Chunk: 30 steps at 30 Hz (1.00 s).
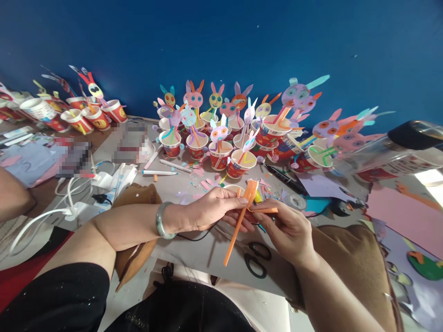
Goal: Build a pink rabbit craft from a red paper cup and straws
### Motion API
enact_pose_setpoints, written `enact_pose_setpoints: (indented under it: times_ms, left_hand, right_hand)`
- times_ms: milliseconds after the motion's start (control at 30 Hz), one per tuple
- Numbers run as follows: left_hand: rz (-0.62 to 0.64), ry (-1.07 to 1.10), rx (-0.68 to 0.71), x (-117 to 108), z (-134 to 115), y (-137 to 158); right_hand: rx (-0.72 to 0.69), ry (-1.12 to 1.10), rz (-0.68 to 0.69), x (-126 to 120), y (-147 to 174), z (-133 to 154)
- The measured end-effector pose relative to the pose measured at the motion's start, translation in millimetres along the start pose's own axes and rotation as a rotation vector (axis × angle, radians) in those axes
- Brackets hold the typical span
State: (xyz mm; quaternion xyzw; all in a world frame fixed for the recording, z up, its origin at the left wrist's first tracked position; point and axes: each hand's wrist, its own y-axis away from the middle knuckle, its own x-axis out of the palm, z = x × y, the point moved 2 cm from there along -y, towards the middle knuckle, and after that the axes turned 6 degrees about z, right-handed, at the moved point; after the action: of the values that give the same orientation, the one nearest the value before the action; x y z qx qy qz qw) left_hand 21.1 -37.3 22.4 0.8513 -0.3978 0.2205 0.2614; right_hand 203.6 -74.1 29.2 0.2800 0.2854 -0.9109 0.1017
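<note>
In the middle of the head view, my left hand [221,207], with a bracelet [161,220] on its wrist, pinches a narrow orange straw-like strip [235,235] between thumb and fingers. One end of it points down toward my body, and its wider top shows above my thumb. My right hand [289,230] grips an orange branch that juts sideways to the right. Whether the branches are one piece or joined cannot be told. Beneath my hands, scissors [256,260] with dark handles lie on the table, their blades partly hidden.
Paper cups [221,159] with paper animal heads stand along the blue wall, and more cups [97,119] at left. A clear bottle [367,154], pink paper [408,216], tape [294,201] and a black pen [285,179] lie right. White power strips [117,184] with cables are left.
</note>
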Motion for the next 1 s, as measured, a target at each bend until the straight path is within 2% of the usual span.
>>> enact_pose_setpoints:
  times_ms: [200, 400, 533, 700, 1000]
  left_hand:
    - [0.033, 0.038, 0.018, -4, 3, -2]
    - [0.041, -0.001, 0.013, -3, 9, -2]
    - [0.016, -0.062, 0.036, 0, 8, 1]
    - [0.012, -0.104, 0.056, 3, 3, 3]
    - [0.029, -0.066, 0.007, 5, 2, 6]
  right_hand:
    - [-0.059, 0.096, -0.007, 0, 1, 4]
    - [-0.056, 0.121, 0.086, 1, 0, 5]
    - [0.125, 0.008, 0.093, 2, 2, 2]
    - [0.411, -0.328, 0.014, 7, 3, -4]
    - [0.585, -0.684, 0.058, 11, -3, -12]
